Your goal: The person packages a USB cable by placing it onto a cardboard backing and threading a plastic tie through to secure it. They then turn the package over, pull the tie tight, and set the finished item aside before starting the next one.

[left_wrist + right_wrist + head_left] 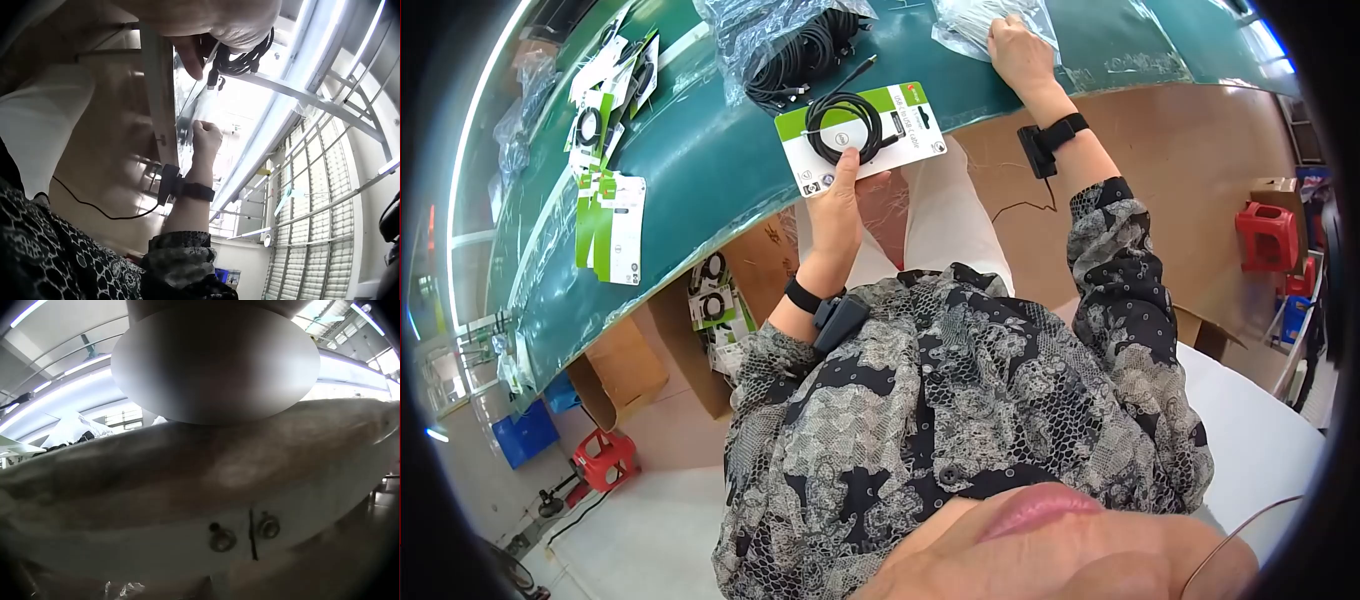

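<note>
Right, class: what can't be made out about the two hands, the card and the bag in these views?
Print on the card: head view, too small.
Grip of the right hand on the bag: head view, fingertips hidden by its back.
Face of the card: left wrist view, hidden behind the left hand; only the cable shows.
Work of the right hand: right wrist view, blocked by the blurred wrist and table edge.

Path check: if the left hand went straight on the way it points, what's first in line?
The left hand pinches the cable card. Straight ahead across the green table, the bag of black cables probably comes first, though the height gap is unclear.
</note>
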Demonstrator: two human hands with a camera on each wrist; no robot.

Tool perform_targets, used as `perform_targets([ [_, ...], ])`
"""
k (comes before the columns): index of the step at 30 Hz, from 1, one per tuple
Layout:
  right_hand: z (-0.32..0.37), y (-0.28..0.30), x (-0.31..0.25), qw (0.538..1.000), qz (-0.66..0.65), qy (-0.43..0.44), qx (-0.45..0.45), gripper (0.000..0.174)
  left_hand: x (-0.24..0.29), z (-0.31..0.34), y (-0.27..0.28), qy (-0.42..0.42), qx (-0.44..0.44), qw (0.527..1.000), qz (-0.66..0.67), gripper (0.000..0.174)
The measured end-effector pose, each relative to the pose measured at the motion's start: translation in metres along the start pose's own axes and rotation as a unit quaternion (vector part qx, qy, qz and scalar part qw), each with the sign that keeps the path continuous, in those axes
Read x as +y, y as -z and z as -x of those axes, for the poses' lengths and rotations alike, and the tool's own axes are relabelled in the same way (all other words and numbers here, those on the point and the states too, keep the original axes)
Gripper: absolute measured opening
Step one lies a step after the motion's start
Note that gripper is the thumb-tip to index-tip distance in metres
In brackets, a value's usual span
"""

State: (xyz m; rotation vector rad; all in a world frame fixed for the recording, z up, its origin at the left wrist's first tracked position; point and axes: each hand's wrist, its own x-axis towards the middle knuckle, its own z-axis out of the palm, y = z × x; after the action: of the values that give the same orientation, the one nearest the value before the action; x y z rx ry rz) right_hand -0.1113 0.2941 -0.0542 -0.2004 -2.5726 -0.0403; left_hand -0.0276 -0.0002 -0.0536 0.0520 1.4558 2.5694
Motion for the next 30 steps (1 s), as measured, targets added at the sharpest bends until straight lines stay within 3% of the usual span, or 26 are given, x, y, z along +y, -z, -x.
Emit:
perform_targets([
  [2,-0.001,0.005,0.000,1.000,0.020,0.001,0.004,0.006,0.002,-0.001,0.001,0.002,-0.001,1.000,-0.003,0.028],
  [5,-0.004,0.043,-0.002,0.991,0.057,-0.006,-0.122,0.018,0.002,0.000,-0.001,-0.009,0.022,1.000,-0.014,0.027],
  [6,-0.002,0.045,0.004,0.991,0.058,-0.006,-0.124,0.018,0.001,-0.001,0.001,-0.007,0.024,1.000,-0.014,0.027],
  [9,0.013,0.048,0.030,0.996,0.019,0.043,-0.070,0.009,-0.006,-0.006,0.014,0.023,0.032,0.999,0.025,0.025],
  [14,0.017,0.064,0.038,0.997,-0.029,0.046,-0.059,0.010,0.000,-0.007,0.001,0.074,0.021,0.992,0.096,0.022],
  [17,0.017,0.025,0.055,0.978,-0.206,0.035,-0.030,0.011,0.003,-0.010,-0.007,0.096,0.015,0.983,0.157,0.020],
  [21,0.033,0.067,0.010,0.938,-0.330,-0.012,-0.106,0.011,0.002,-0.022,0.001,0.154,-0.023,0.949,0.275,0.019],
  [23,0.052,0.086,-0.011,0.893,-0.434,-0.011,-0.120,0.007,0.011,-0.022,0.003,0.162,-0.010,0.939,0.302,0.019],
  [26,0.076,0.108,-0.036,0.872,-0.476,0.043,-0.109,0.007,0.022,-0.029,-0.010,0.190,-0.029,0.906,0.376,0.018],
  [30,0.092,0.105,-0.072,0.852,-0.520,0.023,-0.065,0.009,0.026,-0.027,-0.017,0.242,-0.028,0.869,0.430,0.017],
])
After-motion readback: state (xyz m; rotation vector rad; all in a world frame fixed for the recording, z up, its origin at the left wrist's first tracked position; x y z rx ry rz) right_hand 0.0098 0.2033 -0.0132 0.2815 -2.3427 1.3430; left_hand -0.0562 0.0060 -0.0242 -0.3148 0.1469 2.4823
